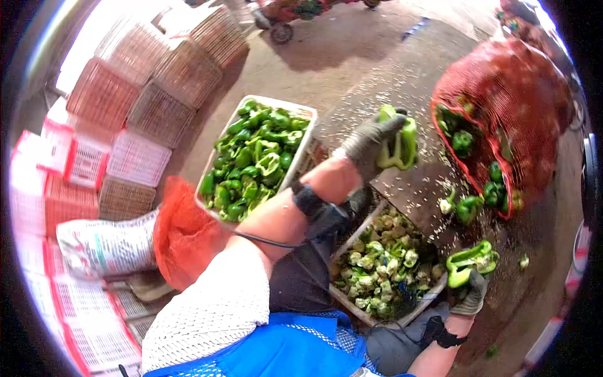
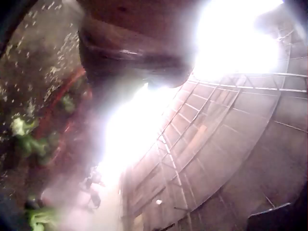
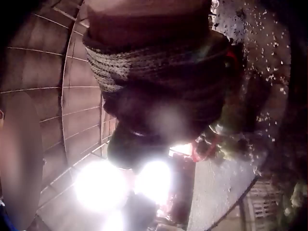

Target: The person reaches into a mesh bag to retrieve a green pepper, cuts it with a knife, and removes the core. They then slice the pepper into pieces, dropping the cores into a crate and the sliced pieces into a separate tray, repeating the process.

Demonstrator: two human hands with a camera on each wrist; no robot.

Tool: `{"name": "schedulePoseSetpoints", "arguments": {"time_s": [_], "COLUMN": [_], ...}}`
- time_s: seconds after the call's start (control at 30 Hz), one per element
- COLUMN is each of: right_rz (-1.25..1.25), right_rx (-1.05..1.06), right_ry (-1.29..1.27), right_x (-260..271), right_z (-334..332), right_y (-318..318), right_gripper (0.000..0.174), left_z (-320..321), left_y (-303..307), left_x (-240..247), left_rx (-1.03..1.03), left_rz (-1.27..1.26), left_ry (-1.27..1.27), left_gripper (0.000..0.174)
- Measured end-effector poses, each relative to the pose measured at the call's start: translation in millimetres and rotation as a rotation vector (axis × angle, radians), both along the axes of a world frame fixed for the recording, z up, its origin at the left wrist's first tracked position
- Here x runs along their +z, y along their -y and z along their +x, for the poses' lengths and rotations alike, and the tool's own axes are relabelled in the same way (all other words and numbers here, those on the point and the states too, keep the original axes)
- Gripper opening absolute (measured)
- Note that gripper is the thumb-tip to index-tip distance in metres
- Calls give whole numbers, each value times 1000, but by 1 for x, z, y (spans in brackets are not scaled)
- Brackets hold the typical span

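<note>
My left hand, in a grey glove, grips a broken-open green pepper above the floor in the head view. Lower right, my gloved right hand holds another opened pepper, its hollow inside facing up. The peppers are apart. In the left wrist view, glare and shadow hide the fingers of the left hand. The right wrist view shows the knitted cuff of the right hand; its fingers are too dark to make out.
A white crate of green peppers stands left of the left hand. Another crate holds cores and scraps between my arms. A red mesh sack spills peppers at right. Seeds litter the floor. Stacked baskets line the left side.
</note>
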State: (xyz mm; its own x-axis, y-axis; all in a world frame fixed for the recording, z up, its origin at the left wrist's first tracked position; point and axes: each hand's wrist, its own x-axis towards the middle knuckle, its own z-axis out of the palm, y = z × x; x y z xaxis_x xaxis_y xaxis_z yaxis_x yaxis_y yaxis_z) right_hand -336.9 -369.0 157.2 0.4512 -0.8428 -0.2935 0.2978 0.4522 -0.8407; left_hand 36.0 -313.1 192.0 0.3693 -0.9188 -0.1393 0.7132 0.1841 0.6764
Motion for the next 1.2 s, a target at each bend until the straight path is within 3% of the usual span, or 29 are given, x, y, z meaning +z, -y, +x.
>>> {"name": "schedulePoseSetpoints", "arguments": {"time_s": [0.07,0.1,0.17,0.3,0.37,0.4,0.5,0.53,0.63,0.67,0.77,0.9,1.03,1.07,1.13,1.17,1.2], "right_rz": [92,138,101,254,235,258,212,194,202,196,166,97,90,160,159,158,145], "right_rx": [91,-41,-6,8,4,47,10,9,-45,-47,-64,-115,-56,-14,-80,-112,-203], "right_ry": [62,71,56,-95,-123,-114,-217,-241,-271,-273,-173,-117,-105,-135,-178,-200,-223], "right_x": [0,-21,-35,-56,-55,-59,-68,-71,-36,-25,-4,1,7,-7,-3,0,1], "right_z": [1,-6,-9,-18,-6,-11,-7,-4,28,42,85,63,14,-24,-13,-7,6], "right_y": [-2,-3,-2,3,0,7,18,23,19,17,13,5,-5,2,-14,-22,-33], "right_gripper": [67,68,67,64,60,61,61,62,56,54,58,64,66,65,61,59,58], "left_z": [36,60,108,221,271,288,366,340,344,352,350,366,324,272,229,216,192], "left_y": [-49,-75,-134,-219,-232,-231,-226,-209,-203,-209,-206,-208,-231,-231,-252,-252,-259], "left_x": [15,10,-15,-73,-85,-85,-218,-203,-225,-231,-220,-199,-162,-121,-158,-200,-209], "left_rx": [123,177,248,576,621,467,247,4,55,92,44,-238,302,416,243,-120,-160], "left_rz": [72,137,282,763,948,1144,1324,1432,1475,1376,1456,1356,1091,1029,994,1238,1232], "left_ry": [102,191,232,550,1112,1143,2011,1709,1743,1747,1733,1542,1631,1699,2120,2213,2150], "left_gripper": [29,30,31,28,37,56,68,66,65,65,67,71,67,63,71,77,79]}}
